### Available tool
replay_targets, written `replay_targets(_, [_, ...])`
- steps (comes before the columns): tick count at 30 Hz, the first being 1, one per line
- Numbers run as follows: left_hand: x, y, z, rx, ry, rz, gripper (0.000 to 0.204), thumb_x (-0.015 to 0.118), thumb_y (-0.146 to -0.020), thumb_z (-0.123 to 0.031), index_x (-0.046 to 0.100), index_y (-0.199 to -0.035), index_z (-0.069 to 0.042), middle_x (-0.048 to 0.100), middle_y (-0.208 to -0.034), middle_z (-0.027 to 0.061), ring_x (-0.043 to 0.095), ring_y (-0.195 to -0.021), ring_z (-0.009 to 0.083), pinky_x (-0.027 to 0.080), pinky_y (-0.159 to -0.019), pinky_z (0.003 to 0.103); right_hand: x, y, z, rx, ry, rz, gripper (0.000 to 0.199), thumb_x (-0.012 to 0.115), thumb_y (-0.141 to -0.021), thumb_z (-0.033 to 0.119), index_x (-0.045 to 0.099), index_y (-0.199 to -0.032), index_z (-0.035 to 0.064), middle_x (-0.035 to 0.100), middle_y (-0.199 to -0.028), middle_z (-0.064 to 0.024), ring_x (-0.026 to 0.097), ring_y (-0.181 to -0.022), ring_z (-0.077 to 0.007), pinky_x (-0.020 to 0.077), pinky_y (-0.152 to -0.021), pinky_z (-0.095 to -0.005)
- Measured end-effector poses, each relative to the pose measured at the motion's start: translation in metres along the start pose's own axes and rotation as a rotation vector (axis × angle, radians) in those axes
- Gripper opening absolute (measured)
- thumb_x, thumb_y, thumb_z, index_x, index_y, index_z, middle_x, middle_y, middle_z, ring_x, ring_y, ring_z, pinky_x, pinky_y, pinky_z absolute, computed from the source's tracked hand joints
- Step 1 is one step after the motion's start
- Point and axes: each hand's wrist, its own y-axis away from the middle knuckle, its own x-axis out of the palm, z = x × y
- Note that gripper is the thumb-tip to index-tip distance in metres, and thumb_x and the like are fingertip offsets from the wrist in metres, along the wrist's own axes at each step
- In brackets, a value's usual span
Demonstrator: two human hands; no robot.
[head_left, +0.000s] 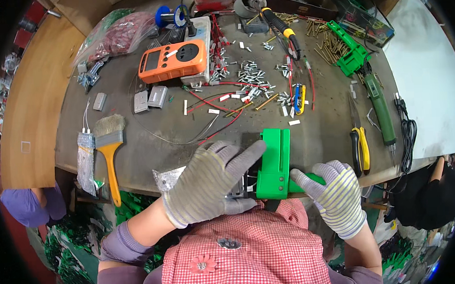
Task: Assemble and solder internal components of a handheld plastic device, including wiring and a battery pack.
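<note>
Here's the green block [274,170], right between the hands! The right hand [339,195] wraps its green handle [313,179]; the left hand [206,181], half open, spans its side, though what it pinches I can't tell. Beyond them, screws [252,75] litter the grey bench [320,139]; pliers [364,150] lie right of the right hand.

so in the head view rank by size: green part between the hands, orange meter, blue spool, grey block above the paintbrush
1. Green part and orange meter, too close to rank; part sits nearer camera
2. Blue spool
3. Grey block
</note>
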Motion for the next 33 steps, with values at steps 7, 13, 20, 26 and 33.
replay_targets(7, [0.001, 0.005, 0.006, -0.016, 0.008, -0.056, 0.102, 0.083, -0.066, -0.042, 0.036, -0.15, -0.008, 0.058, -0.107, 0.0195, 0.055, -0.101, 0.0379, 0.045, -0.088, 0.049, -0.007, -0.005, -0.001, 0.025, -0.112, 0.0, 0.037, 0.067, -0.076, 0.019, 0.073, -0.112, 0.0236, 0.062, -0.09, -0.0037, 0.06, -0.077, -0.0221, 0.0468, -0.064, -0.0379])
replay_targets(13, [0.005, 0.01, 0.006, -0.062, 0.092, -0.07, 0.104, 0.083, -0.066, -0.042, 0.035, -0.151, -0.008, 0.057, -0.104, 0.0217, 0.056, -0.094, 0.0401, 0.047, -0.084, 0.049, -0.001, -0.011, 0.001, 0.013, -0.086, -0.008, 0.038, 0.066, -0.077, 0.02, 0.073, -0.113, 0.0261, 0.062, -0.09, -0.0022, 0.06, -0.078, -0.0211, 0.0468, -0.064, -0.0376])
replay_targets(20, [0.002, 0.01, 0.005, -0.083, 0.056, -0.032, 0.103, 0.083, -0.067, -0.042, 0.034, -0.151, -0.007, 0.056, -0.101, 0.022, 0.056, -0.092, 0.0392, 0.048, -0.082, 0.048, -0.005, -0.029, 0.001, -0.062, -0.07, -0.015, 0.035, 0.065, -0.078, 0.021, 0.073, -0.112, 0.0256, 0.063, -0.089, -0.0005, 0.06, -0.078, -0.0204, 0.0466, -0.063, -0.0372])
replay_targets(26, [0.0, 0.008, -0.005, -0.142, 0.041, -0.046, 0.104, 0.087, -0.064, -0.035, 0.036, -0.15, -0.006, 0.054, -0.102, 0.0224, 0.056, -0.091, 0.0398, 0.048, -0.081, 0.049, 0.016, -0.032, -0.016, -0.114, -0.151, -0.038, 0.034, 0.063, -0.079, 0.018, 0.073, -0.111, 0.0252, 0.062, -0.084, -0.0017, 0.059, -0.071, -0.0222, 0.0462, -0.06, -0.0384])
replay_targets(33, [-0.012, -0.01, 0.005, -0.022, -0.058, -0.137, 0.127, 0.093, -0.049, -0.045, 0.03, -0.151, -0.004, 0.032, -0.146, 0.0284, 0.037, -0.133, 0.0468, 0.033, -0.112, 0.054, 0.011, -0.035, -0.018, -0.16, -0.172, -0.004, 0.036, 0.058, -0.083, 0.018, 0.069, -0.117, 0.0256, 0.061, -0.086, -0.0017, 0.061, -0.075, -0.0224, 0.0487, -0.063, -0.0378])
